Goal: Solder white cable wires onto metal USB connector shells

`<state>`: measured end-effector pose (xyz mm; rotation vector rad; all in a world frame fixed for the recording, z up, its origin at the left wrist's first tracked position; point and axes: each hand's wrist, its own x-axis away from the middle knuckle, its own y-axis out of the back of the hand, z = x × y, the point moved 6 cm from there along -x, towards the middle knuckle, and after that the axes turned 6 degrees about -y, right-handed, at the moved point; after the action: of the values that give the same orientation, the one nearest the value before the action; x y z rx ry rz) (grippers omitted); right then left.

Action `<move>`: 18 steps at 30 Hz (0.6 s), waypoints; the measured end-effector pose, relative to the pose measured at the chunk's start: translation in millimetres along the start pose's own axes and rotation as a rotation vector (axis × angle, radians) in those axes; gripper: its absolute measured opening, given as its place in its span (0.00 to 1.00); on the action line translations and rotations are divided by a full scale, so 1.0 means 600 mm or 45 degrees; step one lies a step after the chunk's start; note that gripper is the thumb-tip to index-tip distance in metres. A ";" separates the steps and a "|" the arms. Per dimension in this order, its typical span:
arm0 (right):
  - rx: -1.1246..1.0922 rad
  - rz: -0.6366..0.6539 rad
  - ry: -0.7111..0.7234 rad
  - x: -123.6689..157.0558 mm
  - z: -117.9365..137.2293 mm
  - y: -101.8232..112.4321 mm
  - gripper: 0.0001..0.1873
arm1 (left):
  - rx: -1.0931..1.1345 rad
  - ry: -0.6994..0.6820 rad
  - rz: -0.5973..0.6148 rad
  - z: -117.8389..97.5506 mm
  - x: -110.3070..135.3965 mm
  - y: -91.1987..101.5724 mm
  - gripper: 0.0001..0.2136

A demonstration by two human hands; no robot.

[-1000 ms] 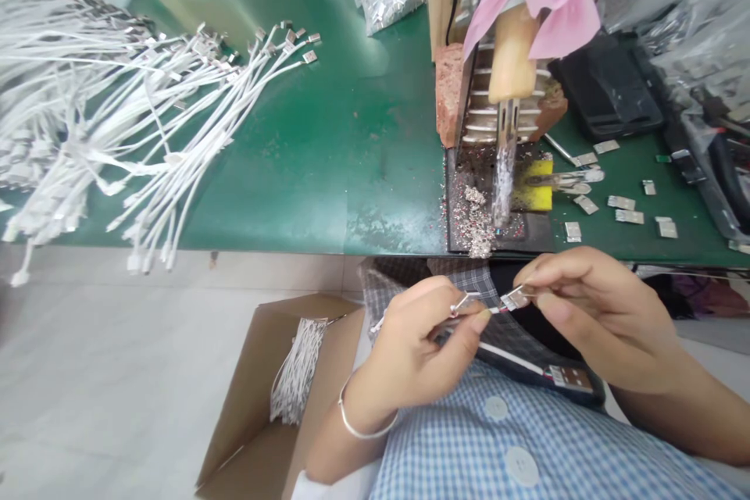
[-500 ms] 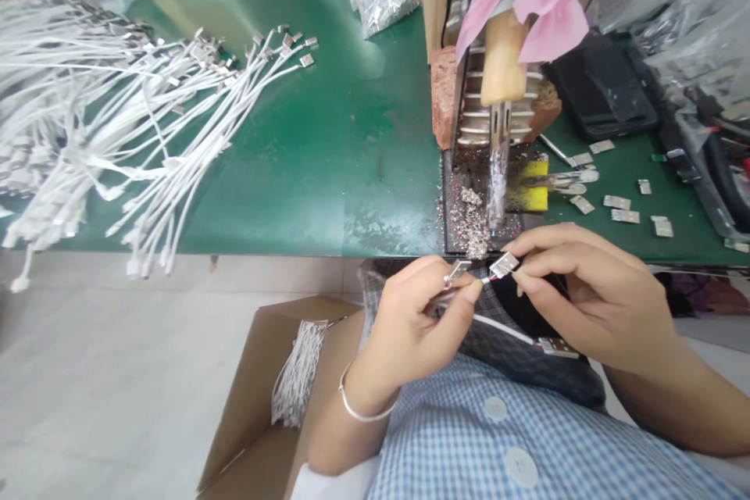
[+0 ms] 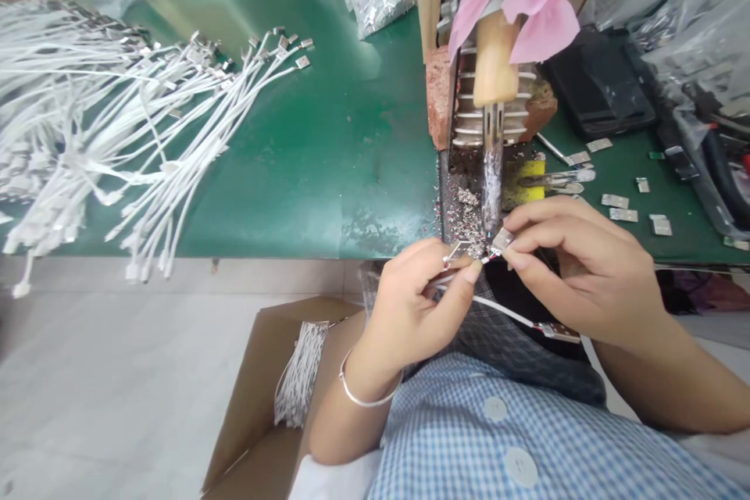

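Between finger and thumb, my left hand (image 3: 419, 308) is closed on a white cable (image 3: 504, 311) with thin wires at its stripped end. A second metal piece (image 3: 455, 252), probably a connector, sticks out between its fingers. My right hand (image 3: 586, 273) pinches a metal USB plug (image 3: 502, 240) at the wire ends. Just above the plug is the tip of a soldering iron (image 3: 492, 172), mounted pointing down; whether they touch I cannot tell. Another connector (image 3: 558, 333) hangs on a cable below my right hand.
Solder crumbs (image 3: 467, 219) lie around the tip, beside a yellow sponge (image 3: 532, 180). Several loose USB plugs (image 3: 623, 214) are at right. Piles of white cables (image 3: 193, 141) cover the left side. Below the table edge stands a cardboard box (image 3: 246, 398) with a cable bundle (image 3: 301, 375).
Both hands have risen slightly toward the iron, bringing the USB plug and wire ends up close to its tip. The grips look the same.
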<state>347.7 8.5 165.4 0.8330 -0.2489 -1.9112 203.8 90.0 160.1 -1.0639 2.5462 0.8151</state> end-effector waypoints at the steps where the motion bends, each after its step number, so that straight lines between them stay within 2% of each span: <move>1: 0.002 -0.002 0.001 0.000 0.001 0.000 0.06 | -0.006 -0.003 -0.001 -0.001 -0.001 0.000 0.06; 18: 0.018 -0.018 0.009 -0.005 0.005 -0.001 0.07 | -0.027 -0.040 -0.015 -0.009 -0.006 0.004 0.06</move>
<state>346.2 11.0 168.3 0.8530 -0.2526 -1.9214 204.5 89.9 166.8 -1.0634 2.5086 0.8506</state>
